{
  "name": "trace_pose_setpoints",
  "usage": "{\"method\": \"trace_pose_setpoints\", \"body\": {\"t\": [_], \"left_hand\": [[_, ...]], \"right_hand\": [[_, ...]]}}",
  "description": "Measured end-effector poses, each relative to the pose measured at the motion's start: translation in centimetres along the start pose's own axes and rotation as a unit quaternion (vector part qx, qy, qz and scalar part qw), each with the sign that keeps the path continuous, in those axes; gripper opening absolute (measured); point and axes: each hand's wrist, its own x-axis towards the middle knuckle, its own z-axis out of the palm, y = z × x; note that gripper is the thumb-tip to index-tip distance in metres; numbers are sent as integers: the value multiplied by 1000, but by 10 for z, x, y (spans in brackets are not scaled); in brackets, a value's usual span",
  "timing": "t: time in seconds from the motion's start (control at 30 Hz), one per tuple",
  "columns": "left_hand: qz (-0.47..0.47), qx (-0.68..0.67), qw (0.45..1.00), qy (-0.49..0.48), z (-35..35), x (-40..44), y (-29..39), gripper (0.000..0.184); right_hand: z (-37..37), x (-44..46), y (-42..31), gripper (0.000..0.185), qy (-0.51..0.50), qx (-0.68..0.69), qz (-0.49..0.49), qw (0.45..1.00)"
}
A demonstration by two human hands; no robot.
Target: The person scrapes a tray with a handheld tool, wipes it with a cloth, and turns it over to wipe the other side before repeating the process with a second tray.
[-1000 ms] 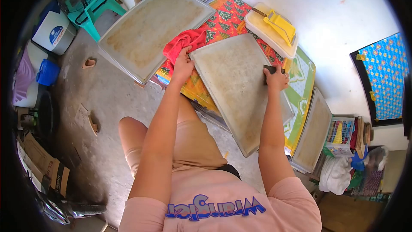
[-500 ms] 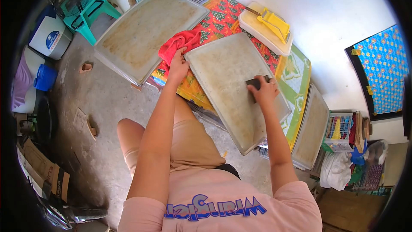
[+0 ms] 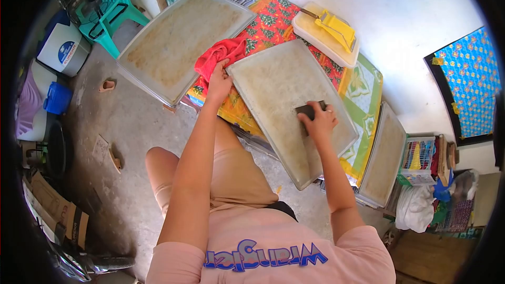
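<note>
A large grey sheet tray with brownish stains lies at an angle over the table, its near corner jutting past the edge. My right hand is closed around a dark rectangular block, pressed to the right part of the tray's surface. At the tray's left corner, my left hand grips the edge with curled fingers. A crumpled red cloth touches that hand from behind; whether the fingers also pinch it is unclear.
Another stained tray lies on the table's left side. A yellow tool rests on a white lidded container at the back. More trays are stacked at right. A green chair stands on the left.
My right hand has slid the dark block slightly left and toward me across the tray. The left hand and the tray stay about where they were.
</note>
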Motion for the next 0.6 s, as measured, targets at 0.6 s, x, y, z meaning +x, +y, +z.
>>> {"method": "trace_pose_setpoints", "body": {"t": [0.6], "left_hand": [[3,-8,1000,-2,-2,5,-9,61]], "right_hand": [[-15,-54,-27,48,-85,44,-52,994]]}}
